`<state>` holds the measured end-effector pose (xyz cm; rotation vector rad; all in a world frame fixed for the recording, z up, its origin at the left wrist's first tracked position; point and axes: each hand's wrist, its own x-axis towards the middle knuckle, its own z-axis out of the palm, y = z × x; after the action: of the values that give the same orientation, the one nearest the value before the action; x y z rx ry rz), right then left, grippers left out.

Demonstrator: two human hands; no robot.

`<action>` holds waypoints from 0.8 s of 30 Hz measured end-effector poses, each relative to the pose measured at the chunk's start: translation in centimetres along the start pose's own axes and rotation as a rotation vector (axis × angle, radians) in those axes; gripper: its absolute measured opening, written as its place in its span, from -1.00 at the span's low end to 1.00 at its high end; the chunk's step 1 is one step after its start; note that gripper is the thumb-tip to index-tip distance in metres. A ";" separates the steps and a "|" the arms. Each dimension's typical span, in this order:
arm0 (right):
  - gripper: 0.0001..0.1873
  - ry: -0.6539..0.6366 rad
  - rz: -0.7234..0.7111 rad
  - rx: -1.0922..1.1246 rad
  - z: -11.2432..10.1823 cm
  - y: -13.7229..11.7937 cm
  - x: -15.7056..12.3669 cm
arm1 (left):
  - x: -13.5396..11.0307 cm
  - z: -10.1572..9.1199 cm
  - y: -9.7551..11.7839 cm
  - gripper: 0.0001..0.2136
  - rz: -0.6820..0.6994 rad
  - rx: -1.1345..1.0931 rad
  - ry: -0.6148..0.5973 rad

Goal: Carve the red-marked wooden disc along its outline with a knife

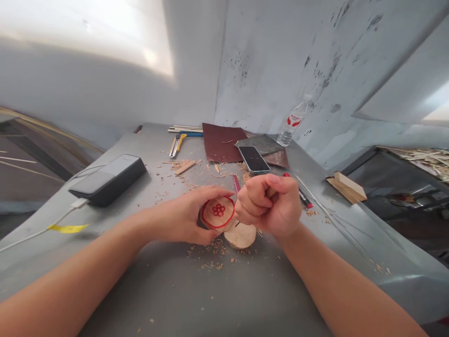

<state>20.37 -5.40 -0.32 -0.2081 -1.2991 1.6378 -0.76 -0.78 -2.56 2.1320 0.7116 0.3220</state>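
Observation:
My left hand point(189, 216) grips a round wooden disc point(218, 213) with a red rim and a red flower drawn on its face, tilted toward me. My right hand point(268, 203) is a closed fist right beside the disc; a thin pinkish-red tool point(236, 183) sticks up out of it at the disc's edge. A second plain wooden disc point(241, 235) lies flat on the grey table point(175, 290) just below both hands, among wood shavings.
A black power bank point(108, 179) with a white cable sits at left. A phone point(254, 159), brown sandpaper sheets point(220, 142), a yellow utility knife point(177, 142) and a water bottle point(293, 122) lie at the back. Wood blocks point(347, 186) and thin sticks lie right.

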 end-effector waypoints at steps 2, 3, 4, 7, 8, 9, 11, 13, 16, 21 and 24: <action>-0.48 -0.028 -0.030 -0.047 0.5 -0.3 0.0 | 0.0 0.2 0.1 -0.27 0.005 0.000 -0.008; -0.48 -0.040 -0.042 -0.066 0.8 -0.3 0.0 | 0.0 0.3 0.2 -0.27 0.010 -0.008 -0.008; -0.47 -0.051 -0.052 -0.081 1.1 -0.2 0.0 | 0.1 0.4 0.2 -0.26 0.021 -0.019 -0.010; -0.47 -0.056 -0.058 -0.117 1.6 0.6 -0.1 | 0.3 0.6 0.3 -0.31 0.082 -0.066 -0.017; -0.47 -0.050 -0.053 -0.132 1.7 0.9 -0.2 | 0.4 0.6 0.4 -0.34 0.103 -0.085 -0.024; -0.46 -0.039 -0.041 -0.154 1.7 1.3 -0.3 | 0.5 0.6 0.4 -0.36 0.119 -0.102 -0.033; -0.44 -0.016 -0.003 -0.206 1.7 2.0 -0.5 | 0.6 0.6 0.4 -0.42 0.133 -0.136 -0.049; -0.43 0.012 0.047 -0.242 1.6 2.4 -0.6 | 0.7 0.6 0.4 -0.49 0.131 -0.164 -0.061; -0.45 0.023 0.086 -0.200 1.6 2.3 -0.3 | 0.6 0.6 0.4 -0.59 0.119 -0.159 -0.063; -0.48 -0.025 -0.048 -0.125 1.9 0.9 0.2 | 0.4 0.5 0.8 -0.49 0.096 -0.039 -0.032; -0.50 -0.031 -0.078 -0.164 2.1 0.9 -0.3 | 0.4 0.5 0.8 -0.48 0.106 -0.030 -0.021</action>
<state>18.64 -6.91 -0.35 -0.2291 -1.4488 1.4751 0.06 -1.24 -2.23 2.1460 0.5789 0.3644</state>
